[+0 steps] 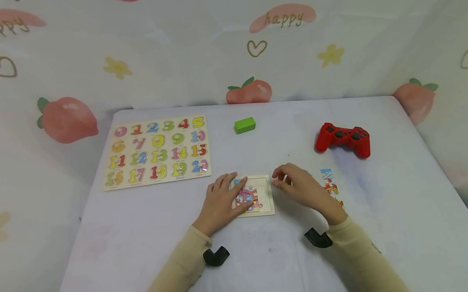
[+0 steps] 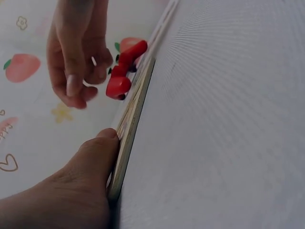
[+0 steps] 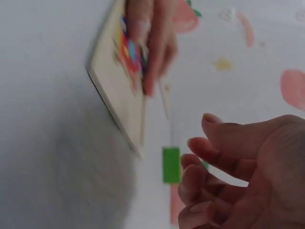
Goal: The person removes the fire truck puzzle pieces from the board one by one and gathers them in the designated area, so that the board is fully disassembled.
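Observation:
A small wooden jigsaw tray (image 1: 265, 192) lies in front of me, its left part filled with colourful picture pieces and its right part bare wood. My left hand (image 1: 218, 203) rests across the tray's left side with the fingers spread; in the left wrist view its thumb lies along the tray edge (image 2: 127, 152). Just off the tray's right edge hovers my right hand (image 1: 302, 188), fingers loosely bent. The right wrist view shows nothing between its thumb and fingertips (image 3: 212, 119). Several loose jigsaw pieces (image 1: 330, 187) lie to the right, partly hidden by the right forearm.
A wooden number board (image 1: 153, 182) with numerals 0 to 20 lies at the back left. Behind the tray sits a green block (image 1: 245, 125). A red game controller (image 1: 343, 139) is at the back right. Fruit-printed cloth (image 1: 191, 51) hangs behind the white table (image 1: 271, 264).

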`<action>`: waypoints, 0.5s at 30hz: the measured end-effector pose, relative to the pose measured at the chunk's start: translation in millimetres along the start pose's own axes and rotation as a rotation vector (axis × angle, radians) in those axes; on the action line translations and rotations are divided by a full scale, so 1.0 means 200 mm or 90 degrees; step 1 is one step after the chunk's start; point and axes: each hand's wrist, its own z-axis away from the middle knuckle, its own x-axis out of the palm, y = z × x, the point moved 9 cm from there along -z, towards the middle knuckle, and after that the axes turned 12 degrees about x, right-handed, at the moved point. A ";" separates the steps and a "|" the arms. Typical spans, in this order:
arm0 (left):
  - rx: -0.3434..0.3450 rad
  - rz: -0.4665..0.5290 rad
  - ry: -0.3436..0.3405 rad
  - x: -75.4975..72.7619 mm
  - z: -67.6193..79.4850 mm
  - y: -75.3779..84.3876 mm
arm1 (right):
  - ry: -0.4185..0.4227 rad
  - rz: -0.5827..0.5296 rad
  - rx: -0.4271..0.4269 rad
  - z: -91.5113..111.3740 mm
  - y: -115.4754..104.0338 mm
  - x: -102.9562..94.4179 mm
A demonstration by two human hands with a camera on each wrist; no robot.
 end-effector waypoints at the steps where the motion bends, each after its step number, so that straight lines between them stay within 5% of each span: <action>1: 0.002 -0.002 -0.001 0.00 0.00 0.00 | -0.015 0.005 -0.001 0.00 -0.01 0.05; 8: 0.007 -0.013 -0.012 0.00 0.00 0.00 | -0.073 0.057 -0.004 -0.01 -0.08 0.28; 15: 0.014 -0.009 -0.009 0.00 0.00 0.01 | -0.029 0.075 -0.014 -0.01 -0.10 0.32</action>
